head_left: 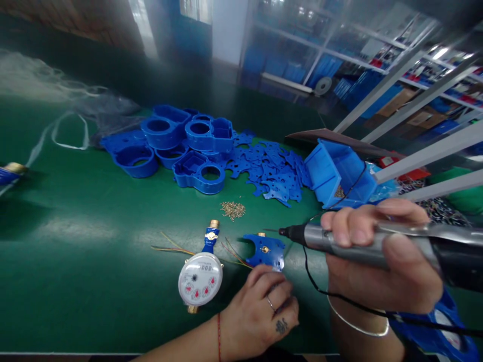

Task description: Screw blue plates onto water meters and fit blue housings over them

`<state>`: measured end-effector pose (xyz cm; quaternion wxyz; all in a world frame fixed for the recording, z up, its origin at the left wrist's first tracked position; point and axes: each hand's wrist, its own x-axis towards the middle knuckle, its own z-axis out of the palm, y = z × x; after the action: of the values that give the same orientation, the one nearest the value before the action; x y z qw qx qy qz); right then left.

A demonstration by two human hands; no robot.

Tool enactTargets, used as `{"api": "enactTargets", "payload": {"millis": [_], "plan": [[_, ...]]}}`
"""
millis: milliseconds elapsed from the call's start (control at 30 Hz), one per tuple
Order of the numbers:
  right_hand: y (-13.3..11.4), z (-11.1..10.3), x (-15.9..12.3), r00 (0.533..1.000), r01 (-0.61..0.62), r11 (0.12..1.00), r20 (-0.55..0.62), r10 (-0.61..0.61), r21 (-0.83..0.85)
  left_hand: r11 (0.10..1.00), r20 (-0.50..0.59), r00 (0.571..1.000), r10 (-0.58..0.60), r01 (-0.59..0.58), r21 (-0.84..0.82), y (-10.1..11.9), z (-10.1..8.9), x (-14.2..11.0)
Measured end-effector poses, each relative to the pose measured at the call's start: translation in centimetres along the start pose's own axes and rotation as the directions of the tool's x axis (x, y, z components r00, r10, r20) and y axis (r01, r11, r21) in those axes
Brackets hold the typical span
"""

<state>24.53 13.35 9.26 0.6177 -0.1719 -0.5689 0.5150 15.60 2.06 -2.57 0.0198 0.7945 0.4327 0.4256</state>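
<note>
My right hand [381, 256] is wrapped round a grey and black electric screwdriver [349, 241], its thin bit pointing left. The bit's tip hangs near a flat blue plate [277, 254] with cut-out edges and a brass-coloured piece in its middle. A brass fitting [261, 234] shows at the plate's far edge. My left hand [264, 306] closes its curled fingers on the plate's near end, hiding that part. Left of it lies a water meter [200, 279] with a white dial, blue neck and brass ends. Thin coloured wires [173, 249] run out beside it.
Small brass screws [233, 210] lie in a pile. Behind them are blue housings [204, 173], a heap of blue plates [271, 166] and a blue bin [339, 171]. The screwdriver's black cord [313, 286] loops down. Metal posts [433, 151] stand at right.
</note>
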Motion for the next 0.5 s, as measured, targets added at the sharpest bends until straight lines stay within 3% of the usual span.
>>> {"api": "enactTargets", "payload": {"millis": [133, 233, 300, 400, 500], "plan": [[3.2, -0.1, 1.7, 0.984, 0.09, 0.996, -0.156, -0.085, 0.02, 0.996, 0.061, 0.997, 0.036, -0.042, 0.085, 0.2, -1.1, 0.2], [6.6, -0.5, 2.0, 0.976, 0.024, 1.0, -0.217, -0.02, 0.019, 0.962, 0.021, 0.987, 0.162, -0.163, 0.22, 0.1, -2.3, 0.1], [8.4, -0.8, 1.8, 0.968, -0.033, 0.999, -0.246, 0.041, 0.038, 0.941, 0.032, 0.982, 0.184, -0.185, 0.285, -0.1, -3.7, 0.0], [9.8, -1.2, 1.5, 0.958, -0.063, 0.996, -0.276, 0.079, 0.064, 0.959, 0.028, 1.0, -0.013, 0.004, 0.283, -0.9, -6.4, 0.1], [10.3, -1.5, 1.4, 0.953, -0.053, 0.996, -0.294, 0.074, 0.077, 0.953, 0.004, 0.979, -0.205, 0.199, 0.227, -1.8, -8.8, 0.1]]}}
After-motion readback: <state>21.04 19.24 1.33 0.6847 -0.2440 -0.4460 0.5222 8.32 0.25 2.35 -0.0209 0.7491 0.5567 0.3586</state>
